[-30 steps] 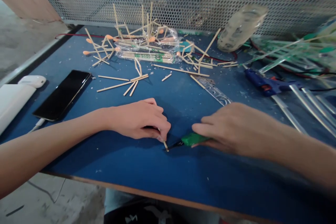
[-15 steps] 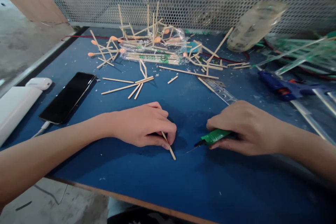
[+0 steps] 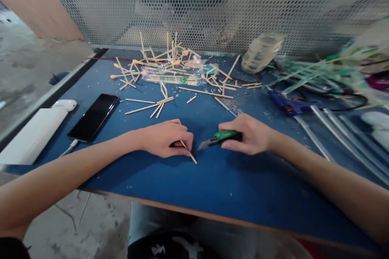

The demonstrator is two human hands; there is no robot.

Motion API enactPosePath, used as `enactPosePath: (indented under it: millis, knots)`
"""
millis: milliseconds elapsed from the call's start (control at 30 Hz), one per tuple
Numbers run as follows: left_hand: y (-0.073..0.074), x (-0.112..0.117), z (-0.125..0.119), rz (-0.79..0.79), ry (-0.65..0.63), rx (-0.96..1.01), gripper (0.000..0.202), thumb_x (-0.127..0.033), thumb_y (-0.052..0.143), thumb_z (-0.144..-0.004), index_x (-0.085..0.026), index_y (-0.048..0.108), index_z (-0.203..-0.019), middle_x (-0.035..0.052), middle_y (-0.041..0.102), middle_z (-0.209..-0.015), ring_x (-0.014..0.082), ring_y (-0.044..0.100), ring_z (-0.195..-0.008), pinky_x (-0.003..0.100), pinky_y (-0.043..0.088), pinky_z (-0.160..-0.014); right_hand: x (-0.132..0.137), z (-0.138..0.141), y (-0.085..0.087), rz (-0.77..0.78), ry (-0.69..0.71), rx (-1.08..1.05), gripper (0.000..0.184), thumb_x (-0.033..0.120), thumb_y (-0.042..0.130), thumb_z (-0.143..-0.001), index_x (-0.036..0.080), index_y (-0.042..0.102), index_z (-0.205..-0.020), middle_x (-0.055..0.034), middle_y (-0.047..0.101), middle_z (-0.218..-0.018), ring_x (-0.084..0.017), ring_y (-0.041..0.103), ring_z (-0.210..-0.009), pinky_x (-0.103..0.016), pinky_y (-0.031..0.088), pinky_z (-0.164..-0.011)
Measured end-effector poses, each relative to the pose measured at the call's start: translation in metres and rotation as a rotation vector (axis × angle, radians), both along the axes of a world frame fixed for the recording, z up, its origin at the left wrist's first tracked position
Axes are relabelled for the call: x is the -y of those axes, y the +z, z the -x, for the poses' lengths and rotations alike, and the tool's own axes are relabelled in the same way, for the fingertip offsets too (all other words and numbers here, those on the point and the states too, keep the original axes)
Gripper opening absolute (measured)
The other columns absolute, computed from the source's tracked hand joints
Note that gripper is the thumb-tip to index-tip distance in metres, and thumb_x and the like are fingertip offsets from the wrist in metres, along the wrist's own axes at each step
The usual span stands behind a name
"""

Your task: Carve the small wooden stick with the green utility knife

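Between the thumb and fingers of my left hand (image 3: 165,138) is a thin wooden stick (image 3: 193,158), its lower end slanting down toward the blue table (image 3: 170,184). My right hand (image 3: 247,134) is wrapped round a green utility knife (image 3: 227,135). The knife's blade is blurred and points left, close to the stick but apart from it. Beyond my hands lies a small group of loose sticks (image 3: 159,102). Behind them, more sticks are joined into angled shapes with orange blobs, around a clear plastic packet of sticks (image 3: 173,77).
A black phone (image 3: 93,117) with a cable and a white box (image 3: 35,135) lie at left. To the right are a blue glue gun (image 3: 290,104), clear glue sticks (image 3: 349,133) and a roll of tape (image 3: 261,52). A perforated metal panel (image 3: 194,4) closes off the back.
The knife in my right hand has tipped up and come nearer the stick. My left hand keeps its pinch on the stick. The whole view has shifted with my head.
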State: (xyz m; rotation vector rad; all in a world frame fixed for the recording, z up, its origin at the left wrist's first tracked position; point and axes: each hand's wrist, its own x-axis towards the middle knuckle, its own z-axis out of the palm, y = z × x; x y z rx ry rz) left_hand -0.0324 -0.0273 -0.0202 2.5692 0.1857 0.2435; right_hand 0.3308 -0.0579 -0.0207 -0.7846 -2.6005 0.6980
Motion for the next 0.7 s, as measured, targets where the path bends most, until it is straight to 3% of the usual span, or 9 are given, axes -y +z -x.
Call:
enactPosePath:
  millis: [100, 167, 233, 333, 400, 433, 500, 567, 700]
  knots:
    - [-0.006, 0.005, 0.000, -0.375, 0.033, 0.021, 0.028, -0.035, 0.070, -0.134, -0.026, 0.080, -0.109, 0.0029, 0.088, -0.097, 0.0217, 0.079, -0.089, 0.037, 0.053, -0.093, -0.010, 0.003, 0.005, 0.053, -0.058, 0.028, 0.076, 0.098, 0.044, -0.125, 0.031, 0.056, -0.090, 0.0099, 0.047, -0.065, -0.015, 0.046, -0.056, -0.034, 0.035, -0.062]
    - [-0.003, 0.011, 0.004, -0.603, 0.023, 0.028, 0.034, -0.036, 0.070, -0.135, -0.027, 0.079, -0.103, 0.0012, 0.085, -0.091, 0.0213, 0.078, -0.087, 0.036, 0.052, -0.087, -0.013, 0.006, 0.012, 0.054, -0.082, 0.062, 0.077, 0.097, 0.047, -0.124, 0.029, 0.063, -0.092, 0.0084, 0.054, -0.067, -0.016, 0.051, -0.058, -0.033, 0.037, -0.063]
    - [0.007, 0.020, 0.014, -0.669, 0.024, 0.030, 0.031, -0.029, 0.074, -0.132, -0.027, 0.079, -0.101, 0.0003, 0.084, -0.088, 0.0202, 0.077, -0.086, 0.035, 0.049, -0.082, -0.007, 0.005, 0.024, 0.051, -0.117, 0.103, 0.071, 0.092, 0.057, -0.122, 0.027, 0.072, -0.097, 0.0055, 0.065, -0.071, -0.018, 0.057, -0.060, -0.034, 0.039, -0.065]
    - [0.029, 0.045, 0.044, -0.726, 0.070, 0.026, 0.026, -0.008, 0.069, -0.125, -0.026, 0.083, -0.113, 0.0015, 0.094, -0.102, 0.0191, 0.080, -0.091, 0.036, 0.048, -0.080, 0.028, -0.010, 0.045, 0.026, -0.197, 0.146, 0.054, 0.077, 0.066, -0.124, 0.026, 0.080, -0.108, 0.0011, 0.077, -0.079, -0.021, 0.067, -0.066, -0.034, 0.044, -0.069]
    - [0.037, 0.071, 0.074, -0.750, 0.213, 0.008, 0.031, -0.007, 0.062, -0.125, -0.027, 0.085, -0.128, 0.0019, 0.100, -0.124, 0.0205, 0.087, -0.104, 0.037, 0.056, -0.089, 0.070, -0.030, 0.052, -0.015, -0.269, 0.148, 0.046, 0.068, 0.065, -0.126, 0.027, 0.083, -0.119, -0.0024, 0.084, -0.089, -0.025, 0.076, -0.075, -0.035, 0.050, -0.073]
    - [0.037, 0.086, 0.089, -0.723, 0.299, 0.049, 0.027, -0.014, 0.063, -0.128, -0.028, 0.085, -0.131, 0.0018, 0.101, -0.124, 0.0225, 0.090, -0.108, 0.038, 0.060, -0.095, 0.095, -0.041, 0.052, -0.069, -0.343, 0.119, 0.041, 0.064, 0.066, -0.128, 0.028, 0.085, -0.130, -0.0053, 0.088, -0.099, -0.028, 0.082, -0.082, -0.037, 0.055, -0.077]
    - [0.028, 0.117, 0.119, -0.622, 0.523, 0.127, 0.025, -0.027, 0.062, -0.133, -0.032, 0.086, -0.132, 0.0004, 0.102, -0.123, 0.0256, 0.094, -0.112, 0.041, 0.069, -0.104, 0.148, -0.063, 0.042, -0.132, -0.519, 0.049, 0.032, 0.047, 0.061, -0.133, 0.032, 0.085, -0.149, -0.0129, 0.093, -0.120, -0.032, 0.089, -0.101, -0.044, 0.063, -0.090]
    - [0.006, 0.146, 0.141, -0.532, 0.696, 0.215, 0.025, -0.036, 0.063, -0.131, -0.035, 0.087, -0.134, 0.0009, 0.103, -0.126, 0.0304, 0.097, -0.109, 0.046, 0.077, -0.099, 0.196, -0.081, 0.021, -0.205, -0.635, -0.090, 0.031, 0.036, 0.061, -0.131, 0.043, 0.088, -0.145, -0.0160, 0.093, -0.125, -0.036, 0.092, -0.111, -0.049, 0.067, -0.098]
    - [-0.047, 0.185, 0.150, -0.520, 0.894, 0.413, 0.033, -0.047, 0.065, -0.123, -0.048, 0.089, -0.146, 0.0006, 0.103, -0.124, 0.0402, 0.099, -0.105, 0.062, 0.083, -0.086, 0.253, -0.099, -0.027, -0.387, -0.634, -0.088, 0.060, 0.021, 0.073, -0.115, 0.056, 0.085, -0.162, -0.0167, 0.094, -0.120, -0.046, 0.093, -0.104, -0.062, 0.074, -0.092]
